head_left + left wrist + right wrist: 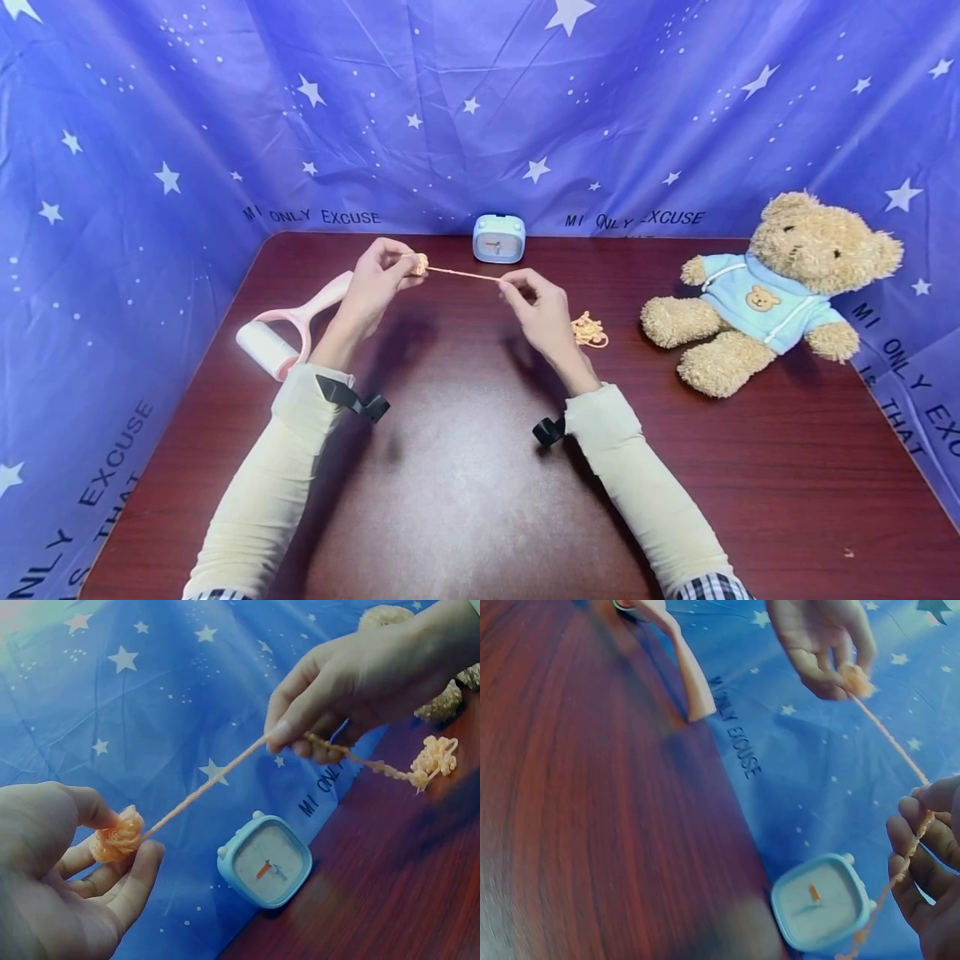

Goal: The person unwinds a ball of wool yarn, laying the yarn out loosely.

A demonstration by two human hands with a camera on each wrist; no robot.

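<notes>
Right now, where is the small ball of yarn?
In the head view, the ball of yarn is pinched in the left hand, left of the blue clock.

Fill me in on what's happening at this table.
A person's left hand pinches a small ball of peach yarn while the right hand pinches the strand running from it, stretched straight. Beyond that hand, the strand trails to a loose heap on the table. A lint roller, clock and teddy bear are nearby.

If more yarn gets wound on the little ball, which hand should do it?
Probably the right hand: it pinches the taut yarn strand, while the left hand is busy holding the little ball.
</notes>
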